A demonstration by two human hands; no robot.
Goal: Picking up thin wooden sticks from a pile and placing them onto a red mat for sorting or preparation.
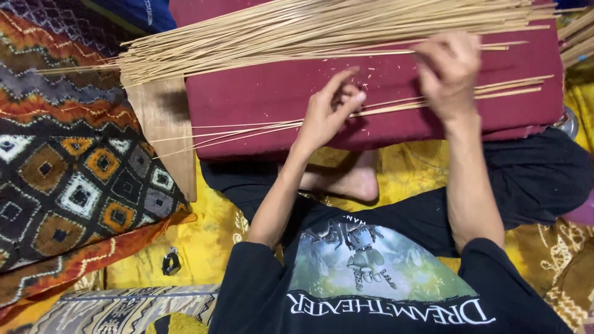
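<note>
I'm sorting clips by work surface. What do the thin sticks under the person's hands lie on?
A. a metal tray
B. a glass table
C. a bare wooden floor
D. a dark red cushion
D: the thin sticks and both hands, left hand and right hand, rest over a dark red cushion.

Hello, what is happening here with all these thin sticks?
A person sits cross-legged with a dark red cushion across the lap. The left hand and the right hand both rest on a small bunch of thin sticks lying along the cushion's near edge. A much bigger pile of sticks lies along the far side. A patterned cloth lies beside.
</note>
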